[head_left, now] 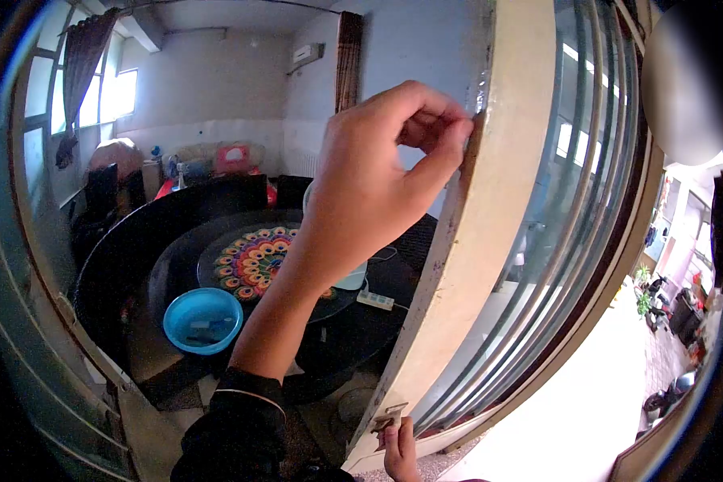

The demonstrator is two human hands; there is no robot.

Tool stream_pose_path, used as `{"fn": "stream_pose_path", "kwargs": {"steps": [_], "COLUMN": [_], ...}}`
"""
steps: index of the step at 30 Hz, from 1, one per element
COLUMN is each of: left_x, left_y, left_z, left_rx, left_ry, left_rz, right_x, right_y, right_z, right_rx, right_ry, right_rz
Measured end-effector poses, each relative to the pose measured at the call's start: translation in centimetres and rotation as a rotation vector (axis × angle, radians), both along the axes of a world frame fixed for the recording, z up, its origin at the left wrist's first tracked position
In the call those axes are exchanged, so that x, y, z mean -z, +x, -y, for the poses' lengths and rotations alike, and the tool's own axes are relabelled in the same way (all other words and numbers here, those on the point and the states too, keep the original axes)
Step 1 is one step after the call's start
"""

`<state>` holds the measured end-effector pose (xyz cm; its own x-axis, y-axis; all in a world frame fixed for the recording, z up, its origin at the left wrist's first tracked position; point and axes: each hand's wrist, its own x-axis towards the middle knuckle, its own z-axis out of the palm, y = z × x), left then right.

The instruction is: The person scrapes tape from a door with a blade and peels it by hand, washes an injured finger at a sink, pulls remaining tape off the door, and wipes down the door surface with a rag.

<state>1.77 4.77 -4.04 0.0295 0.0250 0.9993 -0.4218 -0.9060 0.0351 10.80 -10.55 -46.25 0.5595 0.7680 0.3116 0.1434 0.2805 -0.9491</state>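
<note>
My left hand (pixel 377 157) is raised in front of me, thumb and fingertips pinched together at the edge of a cream-painted door (pixel 506 161). Whatever sits between those fingertips, if anything, is too small to make out. Shiny marks show on the door edge just above them. Low on the same door, my right hand (pixel 403 454) is closed at a metal door handle (pixel 390 418), its fingers partly hidden. Glass panes with vertical bars (pixel 570 193) fill the door's middle.
Beyond the doorway stands a round black table (pixel 161 281) bearing a blue basin (pixel 204 341), a colourful peacock-patterned mat (pixel 253 261) and a white power strip (pixel 375 300). A sofa with a red cushion (pixel 233 158) is at the back. Barred glass panels (pixel 24 321) line the left.
</note>
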Motion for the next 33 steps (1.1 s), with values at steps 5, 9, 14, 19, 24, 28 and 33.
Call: {"fn": "stream_pose_path", "kwargs": {"steps": [5, 9, 14, 19, 24, 28, 33], "left_x": [-0.7, -1.3, -1.1, -1.4, -1.8, -2.3, -2.3], "left_y": [0.1, 0.2, 0.1, 0.3, 0.5, 0.2, 0.4], "left_z": [-0.3, -1.1, -1.4, -1.6, -1.9, -1.5, -1.5], "left_rx": [-0.028, 0.075, 0.101, -0.17, -0.163, -0.188, -0.205], "left_ry": [0.09, 0.018, 0.035, 0.396, 0.483, 0.538, 0.513], "left_rz": [-0.061, -0.059, -0.116, 0.159, 0.214, 0.196, 0.184], "right_x": [0.1, 0.6, 0.8, 2.1, 1.7, -0.9, -0.4], "right_y": [0.2, 0.8, 0.6, 1.1, 1.5, -0.3, -0.1], "right_z": [0.4, 1.1, 1.5, 0.9, 1.0, 1.5, 1.0], "right_rx": [0.049, -0.018, 0.001, 0.028, -0.034, 0.039, -0.018], "right_ry": [-0.052, -0.141, -0.205, -0.177, -0.172, -0.133, -0.025], "right_rz": [0.014, -0.011, -0.052, -0.07, -0.005, -0.047, -0.066]}}
